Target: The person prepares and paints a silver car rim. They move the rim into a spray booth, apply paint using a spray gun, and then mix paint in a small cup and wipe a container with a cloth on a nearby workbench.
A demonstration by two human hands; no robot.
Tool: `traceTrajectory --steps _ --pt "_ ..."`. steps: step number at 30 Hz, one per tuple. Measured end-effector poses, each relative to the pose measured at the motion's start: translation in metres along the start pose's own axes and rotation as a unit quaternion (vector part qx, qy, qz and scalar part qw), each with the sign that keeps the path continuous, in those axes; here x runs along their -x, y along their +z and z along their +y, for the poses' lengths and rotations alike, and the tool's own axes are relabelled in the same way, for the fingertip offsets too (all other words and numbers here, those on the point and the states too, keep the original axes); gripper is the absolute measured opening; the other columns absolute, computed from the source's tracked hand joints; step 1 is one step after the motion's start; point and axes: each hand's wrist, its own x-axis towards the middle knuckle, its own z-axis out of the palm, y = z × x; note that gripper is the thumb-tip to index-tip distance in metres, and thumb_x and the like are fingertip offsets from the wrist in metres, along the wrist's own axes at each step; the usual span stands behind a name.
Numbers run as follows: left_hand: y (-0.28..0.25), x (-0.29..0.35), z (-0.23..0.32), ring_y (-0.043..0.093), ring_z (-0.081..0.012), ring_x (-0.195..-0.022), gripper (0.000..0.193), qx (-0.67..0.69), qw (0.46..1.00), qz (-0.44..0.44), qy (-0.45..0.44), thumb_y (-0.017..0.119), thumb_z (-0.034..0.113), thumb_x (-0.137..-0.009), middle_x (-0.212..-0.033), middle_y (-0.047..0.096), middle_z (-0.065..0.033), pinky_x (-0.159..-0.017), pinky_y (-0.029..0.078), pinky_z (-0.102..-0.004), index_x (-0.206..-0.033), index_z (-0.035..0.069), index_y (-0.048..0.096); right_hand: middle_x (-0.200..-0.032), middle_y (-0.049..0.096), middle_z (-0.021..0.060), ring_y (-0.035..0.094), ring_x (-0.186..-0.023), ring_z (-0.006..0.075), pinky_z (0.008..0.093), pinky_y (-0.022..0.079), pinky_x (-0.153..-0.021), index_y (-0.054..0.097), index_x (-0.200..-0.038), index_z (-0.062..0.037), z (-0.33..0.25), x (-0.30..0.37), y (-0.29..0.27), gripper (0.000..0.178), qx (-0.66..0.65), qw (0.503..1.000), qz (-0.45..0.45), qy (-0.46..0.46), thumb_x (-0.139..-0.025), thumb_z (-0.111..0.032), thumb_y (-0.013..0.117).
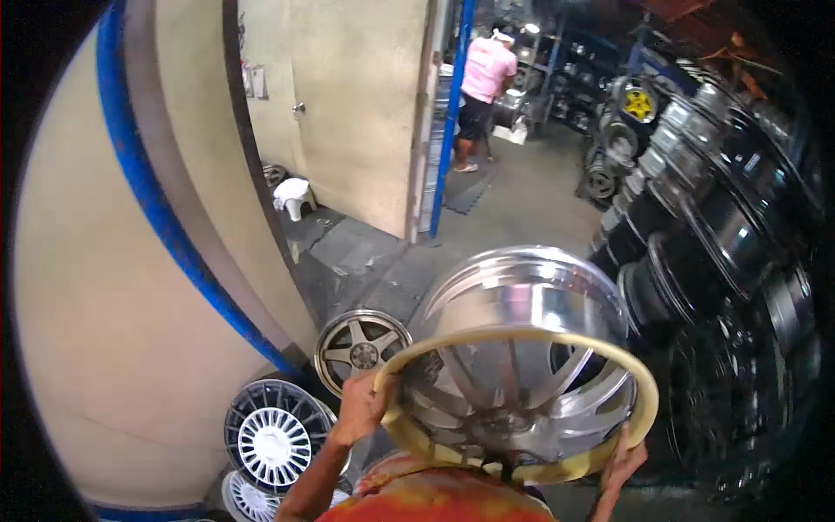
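A large polished metal wheel rim (pixel 539 309) is raised in front of my body, tilted so that its inside and spokes show. A pale yellow band (pixel 645 391) runs round its near edge. My left hand (pixel 361 407) grips that edge at the left, with the fingers partly hidden behind it. At the lower right, my right hand (pixel 623 463) is closed on the same edge. Just beyond my left hand stands a bronze five-spoke rim (pixel 364 353). Lower left, near my left forearm, is a black and white multi-spoke rim (pixel 274 445), with another white rim (pixel 248 498) below it.
Stacked dark and silver rims (pixel 687 235) fill the right side. A blue-edged wall (pixel 130 157) curves along the left. Ahead are a door (pixel 361 113), a white stool (pixel 296 198) and a blue post (pixel 450 130). A person in a pink shirt (pixel 485 70) stands farther back, beside shelves.
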Motion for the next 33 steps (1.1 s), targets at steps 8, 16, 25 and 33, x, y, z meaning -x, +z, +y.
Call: traceTrajectory --steps 8,16,25,33 --pt "0.033 -0.171 -0.036 0.071 -0.0377 -0.081 0.03 0.032 0.978 0.116 -0.173 0.061 0.028 -0.101 -0.089 0.072 -0.021 -0.075 0.054 -0.0435 -0.113 0.003 0.072 -0.09 0.072 0.0068 0.058 -0.079 0.0128 0.0315 0.05 -0.072 0.07 -0.106 0.01 -0.003 -0.26 0.237 0.028 -0.067 0.979 -0.162 -0.1 -0.102 -0.017 0.069" --pt "0.044 -0.346 -0.163 0.066 -0.039 -0.07 0.034 -0.013 0.942 0.262 -0.209 0.061 0.034 -0.103 -0.078 0.065 -0.0235 -0.066 0.05 -0.0457 -0.108 0.002 0.072 -0.08 0.068 0.0109 0.061 -0.072 0.0194 0.0359 0.049 -0.066 0.069 -0.108 0.0076 -0.044 -0.391 0.556 0.04 -0.04 0.943 -0.26 -0.204 -0.097 -0.031 0.07" --pt "-0.045 -0.478 -0.214 0.063 -0.0406 -0.067 0.032 -0.1 0.877 0.401 -0.245 0.061 0.03 -0.102 -0.075 0.064 -0.0221 -0.063 0.048 -0.0457 -0.102 0.0 0.071 -0.078 0.068 0.0062 0.057 -0.07 0.0165 0.0369 0.048 -0.063 0.07 -0.095 0.0059 -0.121 -0.44 0.872 0.039 -0.15 0.89 -0.336 -0.269 -0.101 -0.033 0.072" --pt "-0.131 -0.574 -0.299 0.065 -0.0301 -0.065 0.027 -0.103 0.768 0.527 -0.348 0.062 0.025 -0.102 -0.075 0.066 -0.0179 -0.065 0.051 -0.0412 -0.106 0.0 0.072 -0.081 0.067 0.0011 0.055 -0.072 0.012 0.0324 0.045 -0.063 0.072 -0.098 0.0063 -0.272 -0.379 1.186 0.028 -0.345 0.835 -0.353 -0.242 -0.099 -0.021 0.074"
